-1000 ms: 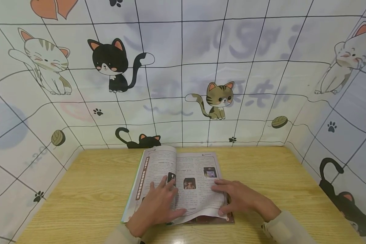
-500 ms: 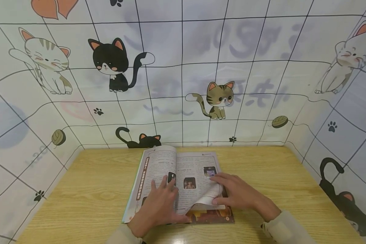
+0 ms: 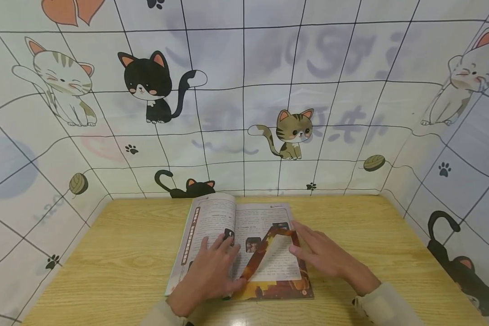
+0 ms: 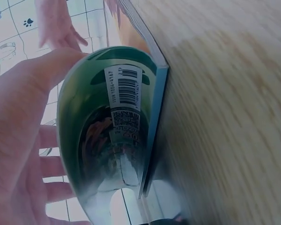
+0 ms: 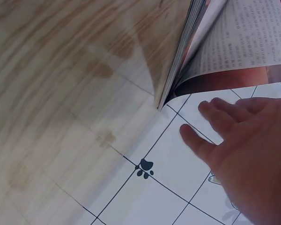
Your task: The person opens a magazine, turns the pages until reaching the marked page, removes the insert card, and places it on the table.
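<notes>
An open magazine (image 3: 213, 217) lies on the wooden table, with printed text and small photos on both pages. Flat on its left page rests my left hand (image 3: 212, 274), fingers spread and thumb near the spine. In the left wrist view the green back cover (image 4: 72, 126) bows up beside that hand, showing a barcode. At the right page's edge is my right hand (image 3: 326, 253), its fingers extended and not pinching anything visible. The lower corner of a right-hand leaf (image 3: 261, 253) curls up, showing brown-orange print. Whether my right fingertips touch the leaf is hard to tell.
The wooden table (image 3: 126, 244) extends on both sides of the magazine. Behind and beside it stand white cloth walls (image 3: 228, 50) with a black grid and cartoon cats. The magazine's top edge lies near the back wall.
The right page's lower corner has curled up and inward, uncovering more of the brown-bordered page beneath. My right hand moved up the page edge, its fingers now straighter. My left hand stays nearly still.
</notes>
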Motion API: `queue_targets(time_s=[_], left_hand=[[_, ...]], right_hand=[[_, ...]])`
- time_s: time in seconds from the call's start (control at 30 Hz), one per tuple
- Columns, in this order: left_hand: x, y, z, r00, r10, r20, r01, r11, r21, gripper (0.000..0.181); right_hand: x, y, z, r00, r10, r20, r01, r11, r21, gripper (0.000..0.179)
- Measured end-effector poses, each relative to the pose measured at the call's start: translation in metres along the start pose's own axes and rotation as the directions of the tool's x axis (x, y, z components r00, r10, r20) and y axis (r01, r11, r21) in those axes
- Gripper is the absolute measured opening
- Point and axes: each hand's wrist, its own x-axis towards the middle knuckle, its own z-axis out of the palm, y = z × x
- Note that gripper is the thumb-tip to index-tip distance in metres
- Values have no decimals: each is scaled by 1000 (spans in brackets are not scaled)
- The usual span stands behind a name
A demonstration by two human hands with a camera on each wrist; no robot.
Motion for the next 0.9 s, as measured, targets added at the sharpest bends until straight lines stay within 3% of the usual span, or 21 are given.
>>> queue_targets(time_s=[0.1,0.23,0.4,0.6,0.73,0.9], left_hand=[[-1,-1,1,999,9,-33,-9,1000,-5,85],[-1,-2,1,992,45,-118,-49,998,-33,103],[0,-3,2,962,146,-231,-149,989,6,112],[1,-4,0,917,273,-291,-265,962,70,86],[1,-3,1,911,316,-265,-301,949,97,62],[1,-1,2,919,340,-197,-319,938,133,44]], right_hand=[[-1,2,1,998,48,33,-46,997,-66,84],[-3,5,4,995,65,80,-52,986,-160,95],[-4,7,7,992,71,102,-54,985,-167,104],[-3,8,9,986,-14,166,29,996,-89,98],[-3,7,9,970,-65,233,84,994,-72,91],[-3,6,9,961,-77,267,99,993,-68,87]])
